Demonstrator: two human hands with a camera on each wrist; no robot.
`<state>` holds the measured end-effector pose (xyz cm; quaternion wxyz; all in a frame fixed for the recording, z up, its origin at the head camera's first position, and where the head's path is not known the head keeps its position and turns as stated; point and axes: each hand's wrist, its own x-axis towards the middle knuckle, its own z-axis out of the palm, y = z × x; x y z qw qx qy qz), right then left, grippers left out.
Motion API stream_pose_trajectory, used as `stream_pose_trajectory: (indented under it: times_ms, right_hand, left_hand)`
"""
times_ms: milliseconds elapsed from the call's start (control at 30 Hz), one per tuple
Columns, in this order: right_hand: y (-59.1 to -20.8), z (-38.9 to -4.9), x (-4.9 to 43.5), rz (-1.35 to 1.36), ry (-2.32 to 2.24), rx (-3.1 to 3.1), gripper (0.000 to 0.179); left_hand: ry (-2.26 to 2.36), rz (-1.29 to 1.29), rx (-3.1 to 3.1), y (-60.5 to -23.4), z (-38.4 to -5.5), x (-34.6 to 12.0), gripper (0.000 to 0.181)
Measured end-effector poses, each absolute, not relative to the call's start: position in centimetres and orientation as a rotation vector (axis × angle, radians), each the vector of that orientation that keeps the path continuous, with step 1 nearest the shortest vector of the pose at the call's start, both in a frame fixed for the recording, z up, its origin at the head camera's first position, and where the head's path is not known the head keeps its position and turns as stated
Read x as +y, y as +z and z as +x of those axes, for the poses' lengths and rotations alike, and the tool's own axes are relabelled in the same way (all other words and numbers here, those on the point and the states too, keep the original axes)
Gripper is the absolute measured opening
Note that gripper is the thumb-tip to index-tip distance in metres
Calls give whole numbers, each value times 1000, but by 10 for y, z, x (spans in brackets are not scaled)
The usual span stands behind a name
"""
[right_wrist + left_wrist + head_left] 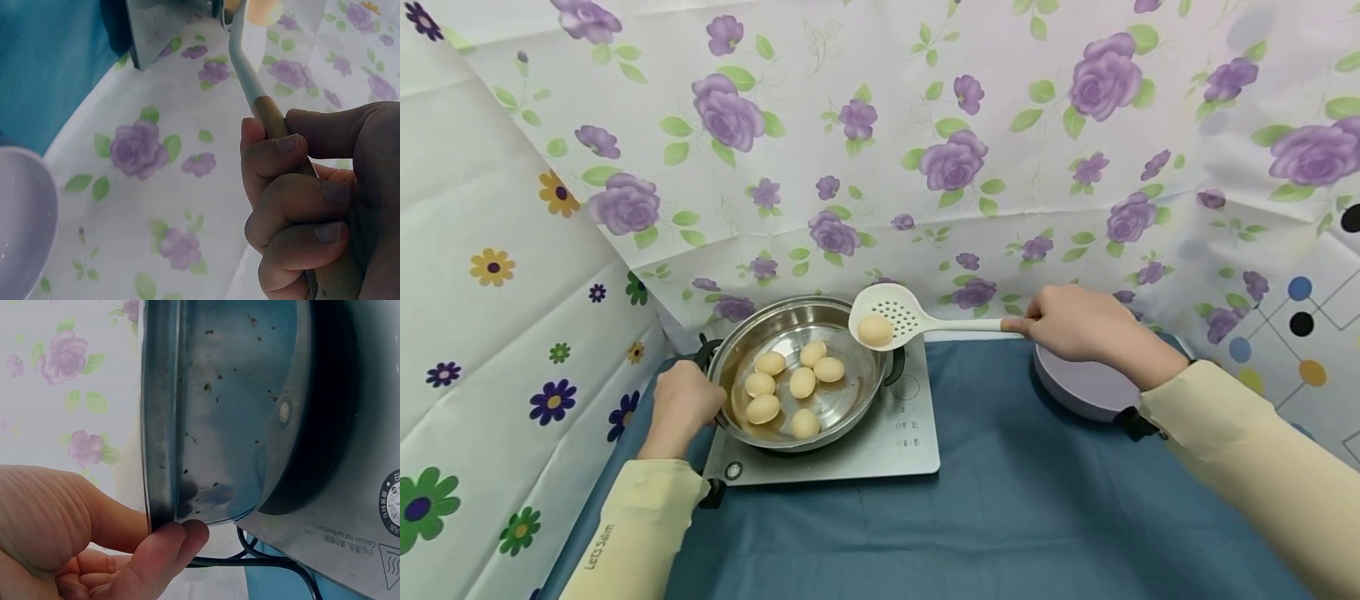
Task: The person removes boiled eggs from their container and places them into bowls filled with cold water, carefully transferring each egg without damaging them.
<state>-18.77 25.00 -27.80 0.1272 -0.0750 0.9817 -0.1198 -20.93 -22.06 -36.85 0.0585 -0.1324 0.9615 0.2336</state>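
Observation:
My left hand grips the left edge of a steel pot; in the left wrist view the thumb and fingers pinch its wall. Several brown eggs lie on the pot's floor. With my right hand I hold a white slotted skimmer by its wooden handle, fingers curled round it. One egg rests in the skimmer's bowl, which overlaps the pot's right rim in the head view.
Under the pot is a flat induction cooker on a blue cloth. A lilac bowl stands at the right, partly behind my right forearm. Black cables run beside the cooker. A flowered curtain hangs close behind.

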Motion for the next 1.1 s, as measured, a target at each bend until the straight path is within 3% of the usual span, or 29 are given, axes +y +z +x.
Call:
stream_pose_trajectory:
  times_ms: [633,1100]
  right_hand:
    - [-279,-165,319,-108,-423,2868,44]
    - [-295,-147,381,4,-405,2886,67]
  left_hand:
    - [685,-407,2910,-370,-209,-220,20]
    - [699,-416,2904,-369,-209,-218,19]
